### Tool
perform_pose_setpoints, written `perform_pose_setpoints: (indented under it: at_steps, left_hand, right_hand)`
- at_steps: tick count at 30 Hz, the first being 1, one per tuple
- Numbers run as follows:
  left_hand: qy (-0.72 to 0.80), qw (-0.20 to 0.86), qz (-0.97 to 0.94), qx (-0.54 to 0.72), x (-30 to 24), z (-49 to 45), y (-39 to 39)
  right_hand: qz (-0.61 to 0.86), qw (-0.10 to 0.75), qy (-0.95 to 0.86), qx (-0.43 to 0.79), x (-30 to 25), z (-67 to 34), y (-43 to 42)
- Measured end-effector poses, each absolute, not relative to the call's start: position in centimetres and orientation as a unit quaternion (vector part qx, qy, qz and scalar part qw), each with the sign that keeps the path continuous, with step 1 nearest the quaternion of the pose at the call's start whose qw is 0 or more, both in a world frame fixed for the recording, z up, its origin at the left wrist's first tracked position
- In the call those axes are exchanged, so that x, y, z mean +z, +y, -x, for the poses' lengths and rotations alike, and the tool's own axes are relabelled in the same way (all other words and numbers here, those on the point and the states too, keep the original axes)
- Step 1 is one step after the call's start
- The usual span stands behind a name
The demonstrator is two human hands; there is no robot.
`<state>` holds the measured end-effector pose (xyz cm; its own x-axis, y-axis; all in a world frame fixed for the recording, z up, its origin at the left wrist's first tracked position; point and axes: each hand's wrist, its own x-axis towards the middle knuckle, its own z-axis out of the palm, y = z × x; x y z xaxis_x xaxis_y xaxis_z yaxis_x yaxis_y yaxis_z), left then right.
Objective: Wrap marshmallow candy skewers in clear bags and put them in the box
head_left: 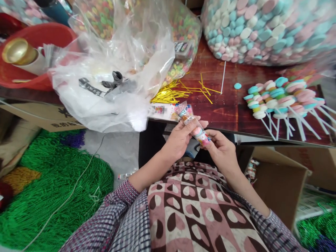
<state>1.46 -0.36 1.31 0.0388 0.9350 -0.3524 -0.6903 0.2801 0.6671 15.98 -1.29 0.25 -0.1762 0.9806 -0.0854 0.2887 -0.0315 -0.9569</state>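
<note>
Between my two hands, just over the table's front edge, is a candy skewer in a clear printed wrapper (198, 133). My left hand (181, 138) is closed round its upper part, with the thumb lying across the wrapper. The fingers of my right hand (219, 145) pinch the lower end. Pink, white and blue candy shows through the film. Behind my left hand, flat printed wrappers (160, 110) lie at the table edge. A bunch of gold twist ties (168, 93) rests just beyond them, with several loose ones to the right.
Candy skewers on white sticks (283, 96) are piled at the right. Large bags of marshmallow candy (252, 31) and gummy rings (181, 28) stand behind. A crumpled plastic bag (115, 80) and red basin (52, 33) are left. An open cardboard box (280, 182) sits below, right.
</note>
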Motion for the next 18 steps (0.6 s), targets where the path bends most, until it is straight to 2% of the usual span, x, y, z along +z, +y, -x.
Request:
perform_pose_setpoints:
  at_steps: [4,8,11,18]
  left_hand:
    - [0.396,0.679,-0.133,0.604,0.68,-1.85,-0.35]
    - [0.414,0.654,-0.127,0.621,1.00,-1.94,-0.39]
    - [0.404,0.675,-0.148,0.599,1.43,-2.00,-0.66]
    - [0.354,0.686,-0.138,0.621,1.18,-1.48,-0.60]
  right_hand:
    - [0.575,0.393,-0.591,0.407,0.10,-15.65,-1.43]
    - [0.547,0.357,-0.549,0.522,0.06,-15.44,-1.30]
    - [0.500,0.327,-0.523,0.608,-0.03,-15.59,-1.16]
    - [0.477,0.278,-0.541,0.635,0.14,-16.17,-1.23]
